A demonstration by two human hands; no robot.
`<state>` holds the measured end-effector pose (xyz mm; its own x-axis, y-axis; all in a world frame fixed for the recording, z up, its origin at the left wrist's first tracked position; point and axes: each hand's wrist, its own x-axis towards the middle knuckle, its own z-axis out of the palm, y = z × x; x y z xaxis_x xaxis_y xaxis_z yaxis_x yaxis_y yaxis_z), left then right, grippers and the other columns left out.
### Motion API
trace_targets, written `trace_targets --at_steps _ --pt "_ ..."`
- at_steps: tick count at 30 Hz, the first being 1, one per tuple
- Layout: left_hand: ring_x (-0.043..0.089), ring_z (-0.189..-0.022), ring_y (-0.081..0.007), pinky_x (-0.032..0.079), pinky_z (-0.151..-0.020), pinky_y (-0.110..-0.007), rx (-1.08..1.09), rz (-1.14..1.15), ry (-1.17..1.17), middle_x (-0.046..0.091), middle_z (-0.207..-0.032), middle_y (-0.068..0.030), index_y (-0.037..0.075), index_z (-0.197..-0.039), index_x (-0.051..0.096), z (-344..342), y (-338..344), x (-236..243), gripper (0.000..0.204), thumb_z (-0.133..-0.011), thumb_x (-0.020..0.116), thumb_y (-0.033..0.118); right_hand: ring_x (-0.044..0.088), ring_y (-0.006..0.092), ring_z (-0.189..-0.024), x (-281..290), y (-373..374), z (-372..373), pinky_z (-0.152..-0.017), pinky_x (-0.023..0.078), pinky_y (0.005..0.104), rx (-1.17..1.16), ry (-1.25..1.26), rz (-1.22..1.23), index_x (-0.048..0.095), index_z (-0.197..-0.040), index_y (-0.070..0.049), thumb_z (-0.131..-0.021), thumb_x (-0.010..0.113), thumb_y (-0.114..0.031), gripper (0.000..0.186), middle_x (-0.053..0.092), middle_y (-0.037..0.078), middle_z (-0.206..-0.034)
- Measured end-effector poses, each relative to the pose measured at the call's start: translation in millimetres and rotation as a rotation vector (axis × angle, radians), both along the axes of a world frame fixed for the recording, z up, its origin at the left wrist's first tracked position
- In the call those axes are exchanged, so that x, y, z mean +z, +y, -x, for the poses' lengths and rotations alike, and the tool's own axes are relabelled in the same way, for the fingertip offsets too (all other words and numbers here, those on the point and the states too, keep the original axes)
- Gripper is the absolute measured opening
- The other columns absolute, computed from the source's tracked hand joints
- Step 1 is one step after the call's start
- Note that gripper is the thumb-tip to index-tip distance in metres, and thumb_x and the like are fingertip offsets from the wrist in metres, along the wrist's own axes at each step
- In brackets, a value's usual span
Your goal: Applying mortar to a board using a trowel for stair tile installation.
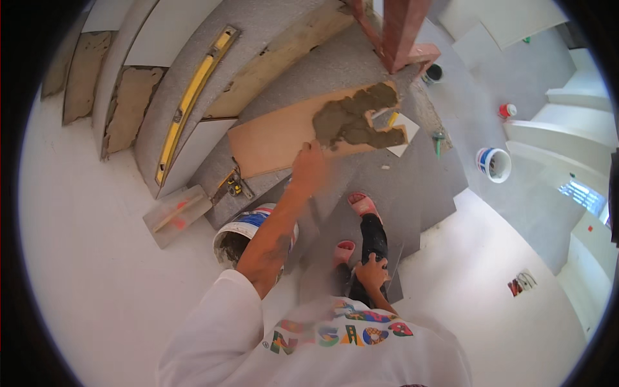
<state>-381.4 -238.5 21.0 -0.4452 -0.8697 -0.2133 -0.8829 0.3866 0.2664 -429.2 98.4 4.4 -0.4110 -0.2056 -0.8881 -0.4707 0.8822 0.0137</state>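
Note:
A tan rectangular slab (271, 142) lies on the grey stair tread, with wet grey mortar (348, 122) spread over its far right part. My left hand (308, 166) reaches over the slab's near edge, beside the mortar. Its fingers are closed and partly smeared by motion; what they grip, if anything, is too blurred to name. Lower down, my right hand (373, 273) rests on my dark-trousered knee, fingers bent loosely over it and no tool showing. Under my left forearm stands a white-and-blue bucket (263, 216) with grey mortar inside.
A yellow spirit level (193, 97) leans along the steps on the left. Near it lie a plastering float (177, 216) and a tape measure (235, 187). A white tile piece (405, 135) lies by the mortar. A reddish metal post (403, 32) stands beyond; another bucket (496, 166) is right.

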Motion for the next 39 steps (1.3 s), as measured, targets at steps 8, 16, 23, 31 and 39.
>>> trace_targets --at_steps 8,16,23,31,39 --pt "0.059 -0.08 -0.0356 0.051 -0.067 -0.044 -0.277 0.045 0.06 0.055 -0.087 -0.0175 0.001 -0.094 0.049 -18 -33 21 0.021 -0.078 0.057 0.011 0.05 0.0548 -0.101 -17 14 -5 -0.086 0.034 0.0658 0.108 0.113 0.064 0.049 -0.122 -0.015 -0.075 0.061 -0.041 0.055 0.042 0.025 -0.119" --pt "0.061 -0.08 -0.0349 0.049 -0.072 -0.046 -0.215 -0.033 0.083 0.06 -0.087 -0.0188 0.002 -0.097 0.058 -77 -93 -4 0.025 -0.081 0.053 0.021 0.053 0.0517 -0.098 -3 -3 2 -0.084 0.037 0.064 0.143 0.068 0.022 0.05 -0.12 -0.017 -0.075 0.061 -0.039 0.051 0.043 0.022 -0.115" --pt "0.062 -0.063 -0.0317 0.048 -0.06 -0.04 -0.115 -0.262 0.06 0.06 -0.064 -0.0202 -0.002 -0.068 0.058 -73 -146 40 0.033 -0.083 0.051 0.026 0.053 0.051 -0.099 3 -13 10 -0.083 0.038 0.0634 0.135 0.052 0.001 0.049 -0.121 -0.017 -0.075 0.061 -0.039 0.052 0.042 0.023 -0.119" --pt "0.057 -0.049 -0.0252 0.045 -0.049 -0.036 0.286 -0.721 0.058 0.057 -0.057 -0.0164 -0.002 -0.068 0.059 -83 -115 -2 0.034 -0.084 0.053 0.028 0.052 0.0507 -0.102 -3 -12 11 -0.083 0.037 0.064 0.155 0.005 0.005 0.047 -0.124 -0.014 -0.076 0.06 -0.039 0.056 0.042 0.025 -0.12" --pt "0.062 -0.07 -0.037 0.048 -0.069 -0.042 0.002 -0.392 0.156 0.061 -0.074 -0.0246 -0.001 -0.082 0.064 -74 -51 28 0.026 -0.084 0.052 0.022 0.052 0.0497 -0.103 -24 7 10 -0.085 0.037 0.0617 0.236 0.056 0.064 0.045 -0.126 -0.015 -0.077 0.059 -0.04 0.057 0.041 0.026 -0.122"
